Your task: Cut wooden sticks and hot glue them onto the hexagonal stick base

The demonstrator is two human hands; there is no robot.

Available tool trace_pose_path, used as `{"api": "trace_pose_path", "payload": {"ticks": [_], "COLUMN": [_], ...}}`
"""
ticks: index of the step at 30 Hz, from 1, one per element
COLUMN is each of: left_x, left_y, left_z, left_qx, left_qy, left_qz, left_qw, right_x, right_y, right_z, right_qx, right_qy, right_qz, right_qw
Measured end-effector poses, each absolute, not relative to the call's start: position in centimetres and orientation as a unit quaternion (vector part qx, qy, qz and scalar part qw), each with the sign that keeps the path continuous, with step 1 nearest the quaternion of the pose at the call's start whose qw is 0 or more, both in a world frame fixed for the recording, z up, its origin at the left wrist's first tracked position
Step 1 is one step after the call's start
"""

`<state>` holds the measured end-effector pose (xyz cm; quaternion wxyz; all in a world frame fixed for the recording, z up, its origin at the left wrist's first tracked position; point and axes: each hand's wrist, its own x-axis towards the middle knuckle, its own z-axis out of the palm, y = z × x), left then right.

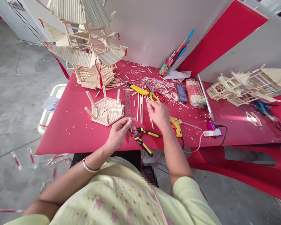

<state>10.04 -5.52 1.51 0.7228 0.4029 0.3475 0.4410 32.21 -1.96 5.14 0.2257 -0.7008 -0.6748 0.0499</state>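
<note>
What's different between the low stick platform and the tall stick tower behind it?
The low platform is a single floor with bare posts, while the tall tower rises in tiers. The platform has no roof; the tower carries slatted roofs. Red tassels hang from the tower; the platform has none. Both are pale stickwork standing on the red table.

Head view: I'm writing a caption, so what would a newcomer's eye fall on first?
Probably the tall stick pagoda with red tassels, at the back left of the red table. Next comes the hexagonal stick platform with posts, in front of it. Then comes the left hand, pinching a thin stick toward the table's front edge.
</note>
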Motion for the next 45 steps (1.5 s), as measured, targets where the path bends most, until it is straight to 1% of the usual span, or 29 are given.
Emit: {"api": "trace_pose_path", "payload": {"ticks": [2,4,7,11,13,16,24,26,29,32,34,36,38,39,41,45], "left_x": [10.3,10.4,10.5,10.5,10.4,10.1,10.2,10.1,9.8,9.4,9.3,9.3,9.3,9.3,9.1,8.6], "left_y": [-5.3,-5.0,-4.6,-4.2,-4.0,-3.5,-3.4,-3.6,-3.8,-4.1,-4.2,-4.2,-4.2,-4.2,-4.1,-4.2], "left_z": [1.6,1.7,1.7,1.5,1.3,1.1,0.8,1.0,1.4,1.8,1.9,1.9,2.0,2.0,1.9,1.9], "left_qx": [0.418,0.421,0.410,0.400,0.403,0.407,0.402,0.403,0.413,0.426,0.439,0.457,0.477,0.489,0.519,0.596], "left_qy": [0.351,0.355,0.361,0.371,0.381,0.390,0.396,0.398,0.397,0.390,0.387,0.384,0.384,0.384,0.380,0.373], "left_qz": [0.448,0.451,0.448,0.445,0.443,0.450,0.453,0.461,0.478,0.492,0.493,0.492,0.496,0.498,0.502,0.493], "left_qw": [0.708,0.702,0.708,0.710,0.704,0.693,0.690,0.683,0.666,0.652,0.644,0.633,0.616,0.604,0.578,0.512], "right_x": [34.0,35.2,35.2,34.3,34.6,36.4,39.1,39.2,39.6,39.6,38.9,37.7,36.0,35.2,33.5,31.7], "right_y": [1.6,4.7,8.0,10.7,11.6,12.2,11.2,11.3,10.9,8.6,5.6,1.8,-2.1,-3.9,-6.9,-9.6], "right_z": [4.7,4.2,3.4,2.8,2.8,3.1,3.6,3.9,4.8,5.8,6.4,7.0,7.5,7.8,8.2,8.1], "right_qx": [-0.747,-0.765,-0.746,-0.715,-0.753,-0.818,-0.804,-0.810,-0.830,-0.817,-0.772,-0.715,-0.634,-0.597,-0.559,-0.550], "right_qy": [-0.642,-0.629,-0.654,-0.690,-0.653,-0.572,-0.584,-0.576,-0.555,-0.573,-0.616,-0.660,-0.721,-0.751,-0.787,-0.814], "right_qz": [0.025,0.033,0.038,0.013,0.015,0.054,0.080,0.074,0.054,0.008,-0.027,-0.002,0.040,0.052,0.066,0.039], "right_qw": [0.168,0.132,0.122,0.112,0.073,-0.001,-0.080,-0.075,-0.028,0.066,0.154,0.231,0.277,0.279,0.252,0.182]}}
